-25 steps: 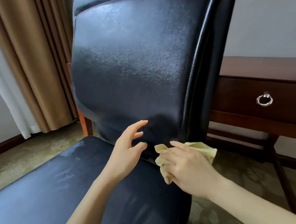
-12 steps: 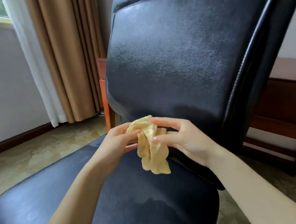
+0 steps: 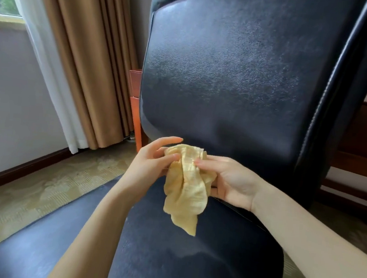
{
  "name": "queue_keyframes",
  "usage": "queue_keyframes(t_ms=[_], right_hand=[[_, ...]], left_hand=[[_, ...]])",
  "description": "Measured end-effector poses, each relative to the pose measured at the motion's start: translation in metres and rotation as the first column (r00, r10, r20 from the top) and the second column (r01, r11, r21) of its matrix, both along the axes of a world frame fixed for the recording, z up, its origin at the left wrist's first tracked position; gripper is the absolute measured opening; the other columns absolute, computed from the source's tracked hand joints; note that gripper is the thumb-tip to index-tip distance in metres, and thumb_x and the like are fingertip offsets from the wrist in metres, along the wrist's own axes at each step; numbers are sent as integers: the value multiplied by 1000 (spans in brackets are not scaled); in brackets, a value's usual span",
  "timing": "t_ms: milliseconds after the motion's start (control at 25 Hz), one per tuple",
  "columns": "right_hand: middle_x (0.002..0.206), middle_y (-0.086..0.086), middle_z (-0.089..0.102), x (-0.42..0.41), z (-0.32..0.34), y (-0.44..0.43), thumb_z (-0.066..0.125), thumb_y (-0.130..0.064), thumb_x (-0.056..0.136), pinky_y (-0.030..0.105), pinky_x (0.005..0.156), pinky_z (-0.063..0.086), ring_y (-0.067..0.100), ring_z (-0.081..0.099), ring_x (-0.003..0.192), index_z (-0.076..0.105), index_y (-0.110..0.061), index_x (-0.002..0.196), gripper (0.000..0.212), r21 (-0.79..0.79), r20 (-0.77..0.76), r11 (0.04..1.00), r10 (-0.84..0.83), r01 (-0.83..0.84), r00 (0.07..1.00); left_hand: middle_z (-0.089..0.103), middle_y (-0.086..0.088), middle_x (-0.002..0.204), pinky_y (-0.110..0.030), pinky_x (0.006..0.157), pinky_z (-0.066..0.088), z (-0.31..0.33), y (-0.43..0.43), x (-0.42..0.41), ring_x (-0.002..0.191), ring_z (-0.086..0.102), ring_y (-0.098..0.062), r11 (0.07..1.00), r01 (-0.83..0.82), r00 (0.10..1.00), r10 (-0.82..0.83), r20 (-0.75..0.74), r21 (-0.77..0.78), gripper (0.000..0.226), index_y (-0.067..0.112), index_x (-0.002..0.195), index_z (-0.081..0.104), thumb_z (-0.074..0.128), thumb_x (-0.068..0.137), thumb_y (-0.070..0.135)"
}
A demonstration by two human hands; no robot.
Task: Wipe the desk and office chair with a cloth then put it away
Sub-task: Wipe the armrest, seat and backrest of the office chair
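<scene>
hanging crumpled above the black leather chair (image 3: 239,88) seat, the soft yellow cloth (image 3: 185,190) is pinched at its top by both hands: left hand (image 3: 151,165) fingers curled around it, right hand (image 3: 230,181) thumb and fingers gripping; brown curtain (image 3: 80,61) beside chair.

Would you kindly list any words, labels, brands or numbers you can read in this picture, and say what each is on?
None: no readable text appears anywhere in this view.
The yellow cloth, held by both hands, bears no visible label.
The black chair backrest and the brown curtain carry no visible print or logo.
</scene>
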State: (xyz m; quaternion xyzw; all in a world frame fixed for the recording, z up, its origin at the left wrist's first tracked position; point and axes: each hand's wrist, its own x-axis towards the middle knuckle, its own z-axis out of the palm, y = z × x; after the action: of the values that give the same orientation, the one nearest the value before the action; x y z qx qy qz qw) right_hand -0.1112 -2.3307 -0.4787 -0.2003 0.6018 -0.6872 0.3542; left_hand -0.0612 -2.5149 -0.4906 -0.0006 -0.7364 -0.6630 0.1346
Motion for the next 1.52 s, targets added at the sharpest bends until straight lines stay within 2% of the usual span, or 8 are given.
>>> queue_keyframes(t_ms=[160,320,480,560,640,680,920,1520], right_hand=[[93,6,72,-11,-5,-15,60,-15,91,26,67,52,15,69,81,68,-11,105,16,-96,4,928,-361,360,932],[98,6,72,-11,-6,-37,60,-19,92,25,68,54,17,69,89,67,-13,108,18,-147,-110,944,-311,294,944],[107,-9,71,-9,-7,-35,60,-33,91,23,89,48,4,63,105,64,-25,118,29,-7,-503,983,-161,182,849],[118,-11,65,-15,-18,-22,60,-45,85,29,103,37,7,54,118,61,-28,124,42,150,-933,877,-29,457,360],[133,4,58,-22,-29,-8,70,-38,78,44,111,27,26,45,130,60,-20,129,55,51,-927,711,294,701,-231],[139,10,52,-25,-34,-1,73,-35,74,50,113,22,33,40,134,58,-17,131,62,45,-835,652,440,757,-330],[158,12,14,-53,-47,24,62,-37,83,49,118,-3,35,7,146,34,-19,147,73,49,-585,494,718,868,-376],[152,6,34,-94,-42,-1,77,-31,66,49,116,14,31,26,142,53,-25,136,74,18,-695,696,525,718,-491]], left_hand=[[64,10,107,-35,82,54,-16,1,3,96,62,-5,874,-431,899,395,-187,-226,31,31,110,64,63,87,11],[60,15,122,-26,91,49,-27,22,2,113,56,0,963,-84,981,35,-190,-255,49,40,131,49,62,90,17],[67,12,112,-31,89,54,-33,18,-3,105,62,-3,968,-233,961,215,-174,-90,44,41,119,59,54,91,7],[68,10,107,-38,86,56,-38,13,-5,102,63,-7,952,-303,950,299,-87,-34,37,36,114,62,53,91,9],[68,10,104,-39,86,55,-42,9,-8,102,63,-10,928,-371,928,371,-27,14,35,34,112,62,52,91,9],[68,10,105,-38,89,54,-44,8,-10,103,62,-9,914,-404,915,404,-9,33,37,34,113,61,51,90,7],[63,5,113,-46,96,49,-48,7,-24,107,58,-12,853,-517,856,515,38,74,45,31,123,55,46,89,2],[61,20,88,-12,74,42,-36,-36,-13,81,55,17,805,-590,804,578,-143,-59,38,34,107,56,50,85,2]])
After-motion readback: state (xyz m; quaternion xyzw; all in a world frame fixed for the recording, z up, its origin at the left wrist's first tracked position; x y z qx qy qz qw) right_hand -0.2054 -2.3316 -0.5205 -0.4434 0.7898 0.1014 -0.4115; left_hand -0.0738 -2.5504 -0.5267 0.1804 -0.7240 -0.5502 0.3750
